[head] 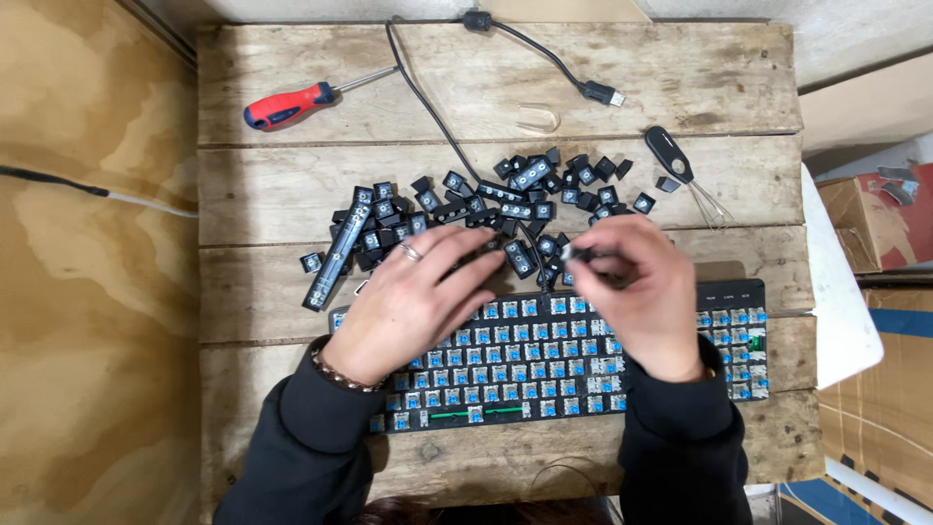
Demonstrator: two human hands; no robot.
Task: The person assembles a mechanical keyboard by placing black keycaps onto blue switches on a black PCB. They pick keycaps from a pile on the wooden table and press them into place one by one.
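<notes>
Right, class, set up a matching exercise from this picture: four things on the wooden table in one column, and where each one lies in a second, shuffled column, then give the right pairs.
Things:
1. screwdriver
2. keycap puller
3. keyboard
4. loose keycaps

Places:
A. heaped mid-table, beyond the hands
B. far left of the table
C. nearest the person, under both hands
D. far right, beside the heap

Pairs: 1-B, 2-D, 3-C, 4-A

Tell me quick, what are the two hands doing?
Left hand: fingers spread open over the keyboard, reaching into the keycap pile.
Right hand: fingers pinched shut on a small black keycap.
</notes>
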